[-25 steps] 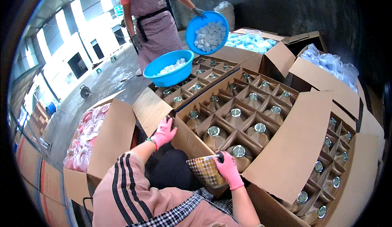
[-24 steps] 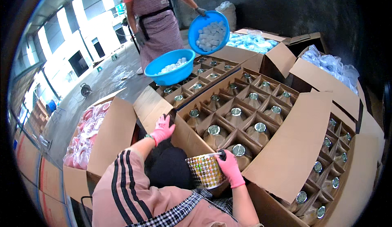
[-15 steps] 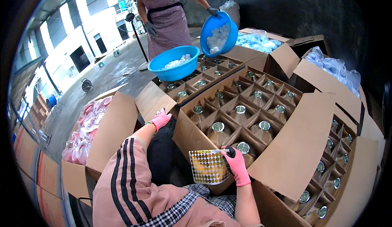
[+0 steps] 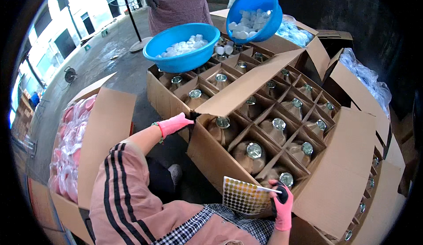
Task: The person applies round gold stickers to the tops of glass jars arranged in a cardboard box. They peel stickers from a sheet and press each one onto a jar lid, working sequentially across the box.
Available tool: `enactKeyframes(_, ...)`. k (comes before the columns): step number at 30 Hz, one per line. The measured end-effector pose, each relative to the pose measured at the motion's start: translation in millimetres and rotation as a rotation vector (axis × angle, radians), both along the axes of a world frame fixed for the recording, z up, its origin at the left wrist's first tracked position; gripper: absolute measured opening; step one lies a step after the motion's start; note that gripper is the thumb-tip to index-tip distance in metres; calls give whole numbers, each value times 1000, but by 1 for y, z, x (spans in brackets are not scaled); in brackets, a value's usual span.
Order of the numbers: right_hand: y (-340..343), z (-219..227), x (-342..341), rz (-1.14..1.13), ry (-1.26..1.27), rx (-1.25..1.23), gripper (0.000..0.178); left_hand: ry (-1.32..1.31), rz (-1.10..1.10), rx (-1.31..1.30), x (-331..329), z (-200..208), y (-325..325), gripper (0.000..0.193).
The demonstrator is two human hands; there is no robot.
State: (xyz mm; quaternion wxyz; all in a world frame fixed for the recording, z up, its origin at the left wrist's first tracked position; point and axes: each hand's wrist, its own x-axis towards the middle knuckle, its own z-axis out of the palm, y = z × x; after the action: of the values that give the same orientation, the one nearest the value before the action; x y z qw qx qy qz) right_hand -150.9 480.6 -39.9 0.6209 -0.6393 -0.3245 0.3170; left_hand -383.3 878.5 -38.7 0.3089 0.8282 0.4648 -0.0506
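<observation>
My right hand (image 4: 283,205), in a pink glove with a dark patch, pinches the edge of a white sheet of round gold stickers (image 4: 245,196) at the near side of an open carton (image 4: 211,157). Glass jars (image 4: 254,151) with silvery tops stand in that carton's cardboard dividers. My left hand (image 4: 175,124), also pink-gloved, is at the carton's left corner with fingers stretched to the right. Just beyond its fingertips, a long cardboard flap (image 4: 251,84) stands up along the carton's far side. Whether the fingers touch the flap or corner, I cannot tell.
Behind, another divided carton (image 4: 169,97) supports two blue basins (image 4: 180,46) of white caps. A person in a checked apron (image 4: 180,7) stands there. A carton of bagged pink items (image 4: 72,148) is at left; bagged blue items (image 4: 293,33) and more jars are at right.
The far-side flap has swung up and in toward the carton's jars. My left hand now points right. The view has shifted, and the sticker sheet has tilted flatter.
</observation>
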Motion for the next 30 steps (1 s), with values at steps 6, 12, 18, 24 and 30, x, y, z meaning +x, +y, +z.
enactKeyframes(6, 10, -9, -5, -353, 58, 64, 17, 352, -394, -37, 7, 44, 30, 63)
enactKeyframes(12, 28, 18, -42, -583, 111, 235, 40, -175, -578, 305, 7, 62, 18, 61)
enactKeyframes(18, 78, 61, -80, -539, 163, 239, 34, -630, -773, 446, 36, 40, 21, 75)
enactKeyframes(24, 141, 83, -108, -556, 67, 11, 35, -665, -790, 404, 45, 12, 41, 64)
enactKeyframes(30, 180, 85, -120, -627, 176, -63, 30, -724, -885, 506, 49, 3, 44, 57)
